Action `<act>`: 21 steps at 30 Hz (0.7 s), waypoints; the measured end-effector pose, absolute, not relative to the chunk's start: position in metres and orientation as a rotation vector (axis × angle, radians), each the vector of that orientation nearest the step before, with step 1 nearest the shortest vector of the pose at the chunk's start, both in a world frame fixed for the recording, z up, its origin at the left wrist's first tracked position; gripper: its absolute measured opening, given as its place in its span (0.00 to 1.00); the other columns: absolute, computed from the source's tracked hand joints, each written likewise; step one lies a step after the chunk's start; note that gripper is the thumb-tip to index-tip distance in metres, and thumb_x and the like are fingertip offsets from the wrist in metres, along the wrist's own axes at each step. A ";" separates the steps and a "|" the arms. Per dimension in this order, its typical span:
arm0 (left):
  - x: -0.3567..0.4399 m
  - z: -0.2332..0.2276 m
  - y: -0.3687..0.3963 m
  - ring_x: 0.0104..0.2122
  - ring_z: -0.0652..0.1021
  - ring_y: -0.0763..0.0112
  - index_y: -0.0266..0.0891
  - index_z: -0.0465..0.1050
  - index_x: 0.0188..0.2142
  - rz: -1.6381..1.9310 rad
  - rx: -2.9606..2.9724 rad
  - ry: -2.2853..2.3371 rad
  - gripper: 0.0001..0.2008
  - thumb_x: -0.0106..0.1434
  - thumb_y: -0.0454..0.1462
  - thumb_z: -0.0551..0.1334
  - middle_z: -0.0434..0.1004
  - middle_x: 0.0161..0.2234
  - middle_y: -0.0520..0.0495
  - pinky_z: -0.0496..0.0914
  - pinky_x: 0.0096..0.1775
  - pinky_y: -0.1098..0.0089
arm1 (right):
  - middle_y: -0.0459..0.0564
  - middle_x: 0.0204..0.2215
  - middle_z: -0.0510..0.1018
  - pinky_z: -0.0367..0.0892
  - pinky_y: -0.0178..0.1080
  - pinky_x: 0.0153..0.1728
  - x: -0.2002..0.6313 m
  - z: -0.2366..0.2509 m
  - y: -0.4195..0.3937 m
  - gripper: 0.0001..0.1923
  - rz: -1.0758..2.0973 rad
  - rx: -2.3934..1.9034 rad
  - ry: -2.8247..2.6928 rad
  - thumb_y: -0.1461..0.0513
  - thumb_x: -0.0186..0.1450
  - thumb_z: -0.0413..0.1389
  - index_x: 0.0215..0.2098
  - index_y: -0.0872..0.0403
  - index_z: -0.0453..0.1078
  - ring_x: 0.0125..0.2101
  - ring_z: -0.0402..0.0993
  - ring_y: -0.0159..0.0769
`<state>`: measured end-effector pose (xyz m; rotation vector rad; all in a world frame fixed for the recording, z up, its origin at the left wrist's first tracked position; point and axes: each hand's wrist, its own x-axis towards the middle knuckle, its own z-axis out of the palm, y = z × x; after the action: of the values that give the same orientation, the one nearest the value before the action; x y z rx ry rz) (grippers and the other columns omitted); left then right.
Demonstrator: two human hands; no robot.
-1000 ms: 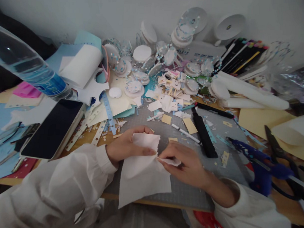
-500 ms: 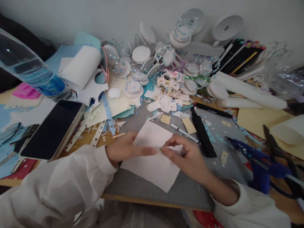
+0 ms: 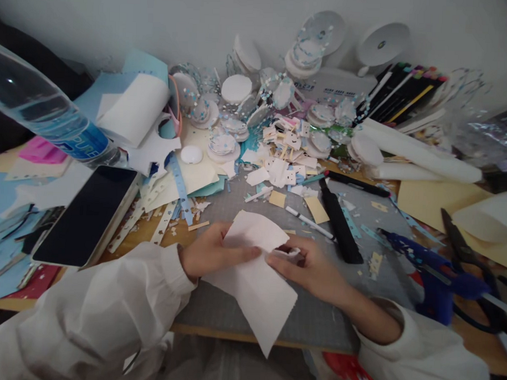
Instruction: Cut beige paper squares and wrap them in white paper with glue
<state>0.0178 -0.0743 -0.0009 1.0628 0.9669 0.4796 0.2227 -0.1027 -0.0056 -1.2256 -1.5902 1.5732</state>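
Between my two hands is a sheet of white paper [image 3: 262, 284] with a ragged tear in its right edge, held above the grey cutting mat [image 3: 203, 310]. My left hand [image 3: 218, 251] pinches the sheet from the left, thumb lying across its front and fingers hidden behind. On the other side, my right hand [image 3: 300, 266] grips the torn edge, with a small crumpled flap of paper between thumb and fingers. The sheet bends, and its lower corner hangs over the mat's front edge. Beyond my right hand lie a white pen [image 3: 309, 222] and a black marker [image 3: 339, 223].
At left stand a water bottle [image 3: 52, 108] and a phone [image 3: 88, 215]. Paper scraps [image 3: 283, 152] and white discs with beaded wire [image 3: 236, 89] crowd the back. A blue glue gun [image 3: 437, 279] and scissors [image 3: 463, 247] lie at right, beside paper rolls [image 3: 421, 151].
The tear in the paper has opened wider near my right hand. The sheet has turned and bent, its lower corner dropping toward me. My right hand has curled round the torn flap.
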 end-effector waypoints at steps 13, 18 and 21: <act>0.020 0.000 -0.072 0.26 0.74 0.71 0.34 0.75 0.34 0.447 1.211 0.911 0.14 0.54 0.43 0.66 0.76 0.27 0.48 0.67 0.28 0.74 | 0.46 0.28 0.78 0.65 0.30 0.24 0.220 -0.003 -0.103 0.07 1.518 -1.174 -1.646 0.58 0.61 0.57 0.33 0.53 0.74 0.28 0.72 0.31; 0.019 0.001 -0.073 0.25 0.72 0.72 0.34 0.74 0.31 0.421 1.196 0.901 0.14 0.54 0.44 0.66 0.73 0.25 0.50 0.65 0.27 0.74 | 0.47 0.27 0.76 0.65 0.31 0.23 0.220 -0.003 -0.104 0.09 1.553 -1.187 -1.642 0.57 0.61 0.57 0.32 0.54 0.73 0.26 0.69 0.31; 0.020 0.001 -0.074 0.23 0.70 0.74 0.34 0.73 0.30 0.384 1.184 0.866 0.15 0.53 0.45 0.66 0.70 0.23 0.51 0.63 0.26 0.74 | 0.45 0.23 0.71 0.60 0.30 0.20 0.220 -0.001 -0.104 0.09 1.614 -1.153 -1.643 0.57 0.61 0.56 0.28 0.55 0.71 0.23 0.64 0.28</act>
<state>0.0198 -0.0744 0.0009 1.1839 0.8660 0.3843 0.2205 -0.1042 -0.0010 -1.1533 -1.6431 1.6141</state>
